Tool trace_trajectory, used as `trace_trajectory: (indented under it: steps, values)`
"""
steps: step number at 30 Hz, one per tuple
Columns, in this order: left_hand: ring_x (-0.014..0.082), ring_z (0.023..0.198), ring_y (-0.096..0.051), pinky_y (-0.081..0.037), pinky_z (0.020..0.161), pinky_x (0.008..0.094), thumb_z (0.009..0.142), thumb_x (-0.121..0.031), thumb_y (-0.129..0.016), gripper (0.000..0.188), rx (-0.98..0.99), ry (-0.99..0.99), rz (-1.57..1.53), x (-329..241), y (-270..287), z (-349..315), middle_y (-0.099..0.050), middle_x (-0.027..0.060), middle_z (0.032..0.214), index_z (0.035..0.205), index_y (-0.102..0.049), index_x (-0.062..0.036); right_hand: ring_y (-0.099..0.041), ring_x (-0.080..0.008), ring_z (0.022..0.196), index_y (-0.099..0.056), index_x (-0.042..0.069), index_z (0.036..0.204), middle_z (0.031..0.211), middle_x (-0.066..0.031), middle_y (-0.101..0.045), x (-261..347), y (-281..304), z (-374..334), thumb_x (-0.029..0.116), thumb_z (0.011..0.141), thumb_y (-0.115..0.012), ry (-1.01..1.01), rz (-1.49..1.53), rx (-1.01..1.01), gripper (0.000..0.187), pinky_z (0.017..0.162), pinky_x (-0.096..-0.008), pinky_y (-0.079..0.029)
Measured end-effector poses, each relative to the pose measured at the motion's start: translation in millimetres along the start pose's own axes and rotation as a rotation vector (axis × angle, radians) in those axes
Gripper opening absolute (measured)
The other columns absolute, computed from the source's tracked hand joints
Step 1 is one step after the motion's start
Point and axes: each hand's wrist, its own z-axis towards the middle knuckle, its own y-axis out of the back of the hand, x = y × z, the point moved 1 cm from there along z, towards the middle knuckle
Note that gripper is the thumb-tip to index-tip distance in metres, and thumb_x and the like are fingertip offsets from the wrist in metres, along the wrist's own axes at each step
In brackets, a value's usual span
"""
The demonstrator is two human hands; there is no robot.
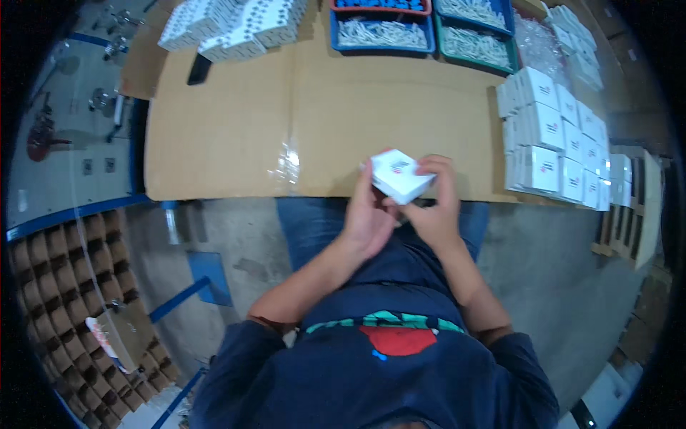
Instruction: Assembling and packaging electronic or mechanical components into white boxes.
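Observation:
A small white box [397, 174] with print on its top is held up at the table's near edge, in front of my body. My left hand [369, 222] grips its left side, with the thumb along the edge and the fingers under it. My right hand [437, 204] closes on the right side, with fingers bent over the top corner and the thumb low at the near edge. The box's underside is hidden by my hands. Beneath it lies the cardboard-covered table [386, 114].
Stacked white boxes [547, 143] stand at the table's right side. Trays of small white parts [382, 36] line the back, beside a green tray [477, 46]. White dotted packages [243, 25] and a black phone-like object [199, 69] lie at the back left. A divided cardboard grid [71, 286] is at lower left.

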Motion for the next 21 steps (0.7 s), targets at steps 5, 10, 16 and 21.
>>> trace_trajectory:
  steps: [5,10,16,21]
  values:
    - [0.0226,0.108,-0.063,-0.053,0.094,0.0390,0.103,-0.070,-0.030,0.073,-0.060,-0.025,0.110,-17,0,6,-0.064,0.0096,0.120,0.139,-0.054,-0.0116,-0.061,-0.0325,0.120,-0.064,0.007,0.105,0.128,-0.0149,-0.060,16,2,5,0.020,0.070,-0.092,0.029,0.035,0.199,0.047,0.099,-0.0415,-0.050]
    - [0.0216,0.112,-0.063,-0.054,0.094,0.0377,0.101,-0.075,-0.028,0.078,0.040,0.166,0.107,-13,6,1,-0.062,0.0101,0.122,0.139,-0.052,-0.0105,-0.056,-0.0331,0.133,-0.064,0.005,0.113,0.146,-0.0207,-0.056,8,8,8,0.028,0.081,-0.085,0.078,0.116,0.341,0.045,0.111,-0.0431,-0.043]
    - [0.0189,0.107,-0.064,-0.052,0.092,0.0321,0.103,-0.071,-0.031,0.075,0.067,-0.093,0.411,3,-2,0,-0.063,0.0101,0.120,0.139,-0.049,-0.0080,-0.067,-0.0333,0.118,-0.065,0.006,0.119,0.131,-0.0154,-0.067,7,5,7,0.028,0.082,-0.084,-0.059,0.218,0.184,0.048,0.100,-0.0426,-0.052]
    - [0.0219,0.116,-0.062,-0.050,0.100,0.0378,0.102,-0.069,-0.037,0.076,0.048,-0.011,0.409,-18,-4,-3,-0.061,0.0127,0.126,0.139,-0.049,-0.0039,-0.060,-0.0362,0.126,-0.064,0.005,0.123,0.138,-0.0173,-0.061,26,19,21,0.037,0.078,-0.086,0.163,-0.106,0.302,0.059,0.104,-0.0442,-0.050]
